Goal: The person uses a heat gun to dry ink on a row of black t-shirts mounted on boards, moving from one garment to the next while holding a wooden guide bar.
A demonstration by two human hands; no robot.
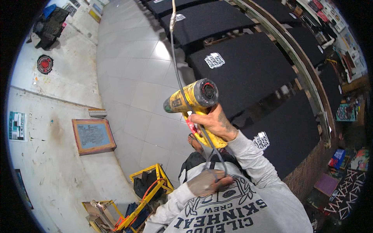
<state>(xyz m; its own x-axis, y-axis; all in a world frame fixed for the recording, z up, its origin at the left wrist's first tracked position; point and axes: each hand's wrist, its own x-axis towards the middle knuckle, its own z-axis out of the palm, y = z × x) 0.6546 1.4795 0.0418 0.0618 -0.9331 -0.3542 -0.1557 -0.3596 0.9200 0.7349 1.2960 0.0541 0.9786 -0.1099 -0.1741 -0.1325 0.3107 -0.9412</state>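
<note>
My right hand (213, 124) grips the handle of a yellow and black heat gun (188, 97), its barrel angled across my front with the nozzle toward the left. A dark power cord (176, 70) runs down from the top of the view across the gun and loops below it. My left hand (210, 182), slightly blurred, is closed on that cord in front of my grey printed sweatshirt (248, 198).
At right, black fabric-covered boards (237, 70) with white prints lie beside a long rail (318, 89). A tiled floor (132, 77) runs along the middle. At left are a wall (42, 151), a framed screen (94, 135) and yellow metal racks (159, 173). My bare toes (194, 141) show below.
</note>
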